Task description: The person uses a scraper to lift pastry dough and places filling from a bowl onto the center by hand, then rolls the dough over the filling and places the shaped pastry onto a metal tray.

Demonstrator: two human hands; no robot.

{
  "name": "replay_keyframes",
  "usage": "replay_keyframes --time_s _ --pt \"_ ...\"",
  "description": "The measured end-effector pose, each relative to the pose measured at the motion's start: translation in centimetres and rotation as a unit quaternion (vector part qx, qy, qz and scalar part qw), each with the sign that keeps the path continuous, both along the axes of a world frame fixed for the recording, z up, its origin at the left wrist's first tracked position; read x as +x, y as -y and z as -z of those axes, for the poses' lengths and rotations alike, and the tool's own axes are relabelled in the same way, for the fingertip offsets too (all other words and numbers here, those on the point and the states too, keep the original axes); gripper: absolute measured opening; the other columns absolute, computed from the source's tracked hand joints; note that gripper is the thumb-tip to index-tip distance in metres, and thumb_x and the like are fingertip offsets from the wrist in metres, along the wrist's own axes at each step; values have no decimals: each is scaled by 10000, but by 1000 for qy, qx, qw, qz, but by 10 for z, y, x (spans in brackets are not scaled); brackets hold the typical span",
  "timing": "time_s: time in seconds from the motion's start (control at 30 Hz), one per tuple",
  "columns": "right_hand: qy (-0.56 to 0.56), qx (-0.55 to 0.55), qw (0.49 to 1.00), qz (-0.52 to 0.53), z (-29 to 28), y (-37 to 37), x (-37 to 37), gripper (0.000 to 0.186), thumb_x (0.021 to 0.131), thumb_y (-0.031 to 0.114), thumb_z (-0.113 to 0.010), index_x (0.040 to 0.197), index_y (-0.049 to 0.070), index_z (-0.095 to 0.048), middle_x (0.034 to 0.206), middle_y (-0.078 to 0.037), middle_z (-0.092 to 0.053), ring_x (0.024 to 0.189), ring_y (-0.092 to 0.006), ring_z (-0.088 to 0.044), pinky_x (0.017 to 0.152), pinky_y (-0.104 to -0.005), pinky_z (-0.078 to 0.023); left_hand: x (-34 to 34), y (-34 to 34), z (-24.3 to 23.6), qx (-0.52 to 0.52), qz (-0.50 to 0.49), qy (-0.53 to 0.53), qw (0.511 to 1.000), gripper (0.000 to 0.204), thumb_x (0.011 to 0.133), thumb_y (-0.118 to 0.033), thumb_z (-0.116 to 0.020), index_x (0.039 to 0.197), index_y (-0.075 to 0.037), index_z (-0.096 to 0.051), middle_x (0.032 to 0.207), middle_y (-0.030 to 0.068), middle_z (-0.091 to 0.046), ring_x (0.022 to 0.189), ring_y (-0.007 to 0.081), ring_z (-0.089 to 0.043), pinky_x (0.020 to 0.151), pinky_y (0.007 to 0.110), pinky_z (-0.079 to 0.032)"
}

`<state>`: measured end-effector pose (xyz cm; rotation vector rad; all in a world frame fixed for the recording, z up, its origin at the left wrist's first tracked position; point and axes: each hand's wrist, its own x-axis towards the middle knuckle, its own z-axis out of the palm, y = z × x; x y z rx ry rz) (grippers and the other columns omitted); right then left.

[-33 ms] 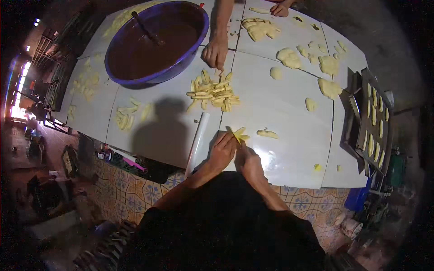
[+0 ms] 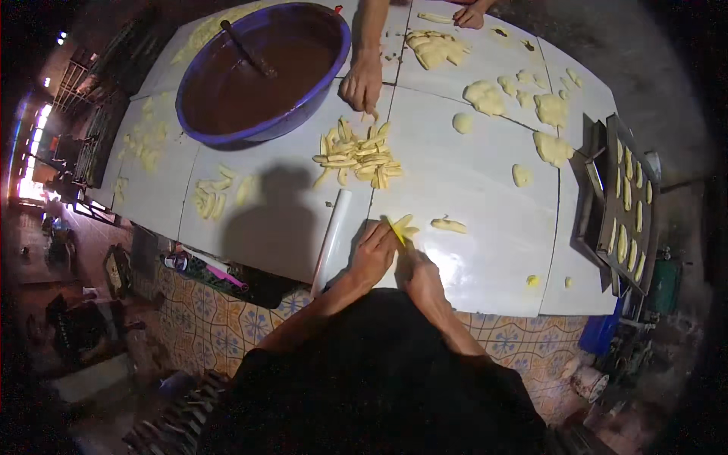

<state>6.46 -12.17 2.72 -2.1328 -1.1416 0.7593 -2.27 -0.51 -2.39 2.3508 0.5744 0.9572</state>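
Observation:
My left hand rests at the near edge of the white table, its fingers curled together against several pale yellow strips. What its fingertips pinch is hidden. My right hand is closed around a narrow yellow blade-like tool, which slants up to the left fingertips. Just right of both hands lies a single long pale piece. Beyond them is a heap of pale yellow, banana-like strips. A white rolling-pin-like tube lies beside my left wrist.
Far left stands a purple basin of brown liquid with a dark stirring handle. Another person's hand reaches toward the heap; a further hand is at the far edge. Dough lumps dot the right side. A tray holds elongated pieces.
The yellow tool has tilted slightly between my hands and shows more of its length. The other person's hand has shifted very slightly. The rest looks the same.

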Motion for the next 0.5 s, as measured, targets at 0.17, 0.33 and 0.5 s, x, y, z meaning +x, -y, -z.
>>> replay_keyframes --time_s 0.17,0.33,0.5 --pt "-89 71 993 -13 6 31 25 290 785 -32 -535 1072 -20 -573 781 -222 -574 697 -329 -567 655 -373 -471 3 -17 -5 0 -49 -9 999 146 726 50 -603 862 11 -640 915 134 -621 877 302 -582 769 365 -503" --pt "-81 80 971 -212 -2 32 78 104 822 5 -561 904 -7 -625 811 -162 -635 633 -219 -540 608 -331 -456 -4 -43 -20 -75 -72 3 995 250 742 98 -541 960 21 -638 1002 166 -642 948 313 -614 834 362 -496" --pt "72 100 929 -350 4 -31 115 316 747 65 -585 1057 84 -642 1036 -146 -639 943 -310 -600 776 -401 -484 -24 -53 -68 -182 -106 59 976 300 784 93 -474 1015 -1 -641 1045 160 -644 1016 276 -610 898 337 -461"
